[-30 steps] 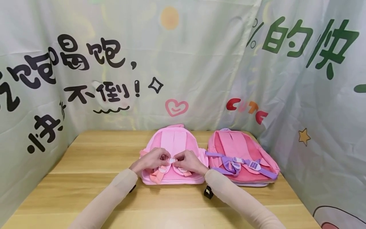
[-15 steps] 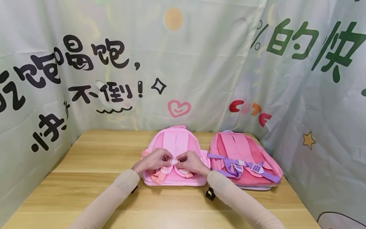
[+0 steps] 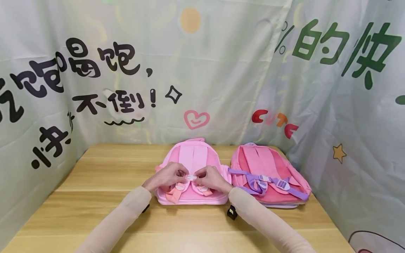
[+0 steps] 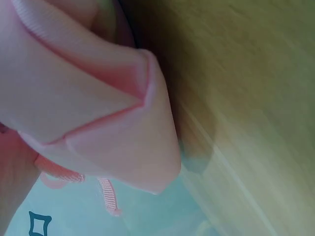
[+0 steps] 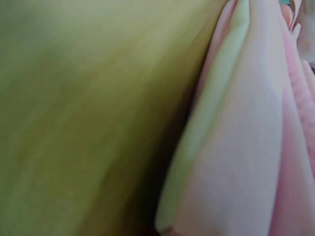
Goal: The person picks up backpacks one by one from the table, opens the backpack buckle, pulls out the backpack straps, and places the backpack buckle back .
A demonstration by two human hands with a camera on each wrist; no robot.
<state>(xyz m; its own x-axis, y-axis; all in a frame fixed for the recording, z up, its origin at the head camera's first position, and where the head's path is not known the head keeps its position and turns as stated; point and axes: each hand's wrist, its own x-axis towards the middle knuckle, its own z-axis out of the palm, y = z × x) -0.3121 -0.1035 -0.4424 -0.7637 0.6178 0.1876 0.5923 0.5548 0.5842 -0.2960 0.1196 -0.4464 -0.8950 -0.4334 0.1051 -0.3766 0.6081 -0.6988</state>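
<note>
In the head view, a light pink backpack point(image 3: 193, 158) lies with its strap side up on the wooden table. A white buckle point(image 3: 191, 177) joins its straps in the middle. My left hand point(image 3: 171, 174) pinches the buckle's left side between thumb and curled fingers. From the other side, my right hand point(image 3: 211, 178) pinches its right end. Coral webbing straps point(image 3: 173, 195) hang loose below the hands. The left wrist view shows the pack's folded pink side fabric point(image 4: 118, 132); the right wrist view, its pale pink side point(image 5: 236, 142). The fingers partly cover the buckle.
A darker pink backpack point(image 3: 269, 158) with purple straps point(image 3: 295, 192) lies close on the right, strap side up. The wooden table point(image 3: 110, 172) extends to the left and front. Printed cloth curtains point(image 3: 221, 70) stand behind and at both sides.
The head view shifts slightly to and fro. Both hands stay at the white buckle, with only small finger movements; the backpacks keep their places.
</note>
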